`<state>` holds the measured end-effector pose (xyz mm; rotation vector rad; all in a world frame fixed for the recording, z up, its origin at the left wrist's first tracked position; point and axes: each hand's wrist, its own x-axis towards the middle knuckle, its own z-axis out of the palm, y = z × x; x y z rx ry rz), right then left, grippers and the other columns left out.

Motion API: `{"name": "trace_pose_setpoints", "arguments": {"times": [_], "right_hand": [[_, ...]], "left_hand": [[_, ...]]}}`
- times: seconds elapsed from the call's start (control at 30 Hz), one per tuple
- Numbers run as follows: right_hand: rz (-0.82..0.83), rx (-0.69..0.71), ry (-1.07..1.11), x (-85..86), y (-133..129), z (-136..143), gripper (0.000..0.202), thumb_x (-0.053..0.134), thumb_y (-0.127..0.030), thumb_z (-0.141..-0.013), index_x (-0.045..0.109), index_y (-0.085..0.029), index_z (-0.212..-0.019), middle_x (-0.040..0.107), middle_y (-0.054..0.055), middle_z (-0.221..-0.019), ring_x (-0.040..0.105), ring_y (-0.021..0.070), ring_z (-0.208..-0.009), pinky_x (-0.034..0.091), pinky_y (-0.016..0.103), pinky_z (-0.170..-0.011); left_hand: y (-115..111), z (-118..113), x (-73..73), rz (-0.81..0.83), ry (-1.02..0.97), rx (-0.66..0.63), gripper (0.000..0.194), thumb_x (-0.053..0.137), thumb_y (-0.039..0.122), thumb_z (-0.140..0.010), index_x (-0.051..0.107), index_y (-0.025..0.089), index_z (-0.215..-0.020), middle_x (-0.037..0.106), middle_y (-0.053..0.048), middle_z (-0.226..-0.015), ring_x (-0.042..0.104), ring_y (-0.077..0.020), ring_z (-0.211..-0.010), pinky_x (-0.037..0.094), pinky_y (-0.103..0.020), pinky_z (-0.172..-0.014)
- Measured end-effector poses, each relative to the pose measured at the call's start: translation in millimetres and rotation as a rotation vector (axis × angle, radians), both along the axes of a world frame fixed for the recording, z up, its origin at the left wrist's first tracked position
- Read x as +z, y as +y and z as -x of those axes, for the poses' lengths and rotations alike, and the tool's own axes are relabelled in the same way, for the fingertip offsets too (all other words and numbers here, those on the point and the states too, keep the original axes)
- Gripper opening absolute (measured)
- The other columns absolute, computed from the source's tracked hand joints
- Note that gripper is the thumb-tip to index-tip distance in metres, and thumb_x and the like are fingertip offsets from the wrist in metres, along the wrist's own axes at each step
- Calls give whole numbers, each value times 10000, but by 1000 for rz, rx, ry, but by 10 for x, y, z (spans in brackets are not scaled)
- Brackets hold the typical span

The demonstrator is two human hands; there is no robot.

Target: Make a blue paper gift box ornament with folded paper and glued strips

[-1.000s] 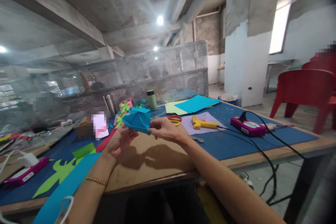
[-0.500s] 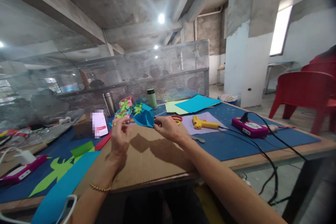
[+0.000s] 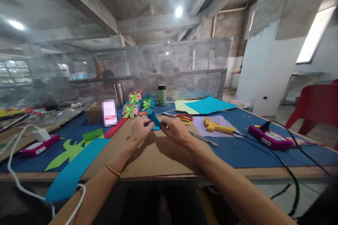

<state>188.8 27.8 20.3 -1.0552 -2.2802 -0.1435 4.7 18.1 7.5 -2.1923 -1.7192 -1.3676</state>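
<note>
A small folded blue paper piece [image 3: 154, 121] sits low over the brown cardboard sheet [image 3: 158, 154] on the table. My left hand [image 3: 139, 132] pinches its left side and my right hand [image 3: 175, 132] pinches its right side. Most of the paper is hidden between my fingers. A gold bracelet is on my left wrist.
Red-and-yellow scissors [image 3: 182, 117], a yellow glue gun [image 3: 215, 126] with a black cord, a metal blade [image 3: 204, 139] and a magenta device [image 3: 270, 137] lie to the right. Paper bows [image 3: 133, 104], a green bottle [image 3: 162, 95] and blue and green sheets lie around. A red chair [image 3: 315, 107] stands far right.
The blue paper has come down from mid-air toward the cardboard, and both hands have closed in on it. The view has shifted to the right.
</note>
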Motion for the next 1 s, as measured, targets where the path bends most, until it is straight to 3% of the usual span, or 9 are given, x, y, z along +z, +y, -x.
{"name": "trace_pose_setpoints", "arguments": {"times": [0.27,0.6,0.73,1.0], "right_hand": [[75,-44,36,-16,-7,35,235,569,-282,-890,707,-166,-740,698,53,-698,512,134,-594,251,261,-567],[85,-28,99,-42,44,31,245,539,-266,-905,716,-178,-761,682,37,-700,507,132,-598,283,250,-582],[108,22,123,-41,58,16,244,521,-251,-918,701,-173,-773,673,32,-721,512,128,-618,317,233,-598],[171,94,194,-48,102,14,259,528,-221,-912,647,-171,-688,634,6,-672,505,114,-607,338,214,-591]], "left_hand": [[-61,-89,-6,-6,-77,-56,297,559,284,-771,500,198,-493,549,-9,-579,487,-172,-657,326,-301,-670],[-340,-65,299,108,-140,-239,360,622,333,-774,495,200,-465,508,0,-561,456,-158,-611,340,-278,-596],[-416,-86,372,140,-129,-247,386,623,344,-794,465,198,-473,461,12,-569,418,-137,-580,337,-270,-578],[-317,-80,271,100,-156,-223,377,619,322,-784,445,195,-474,417,25,-542,376,-123,-551,299,-267,-538]]}}
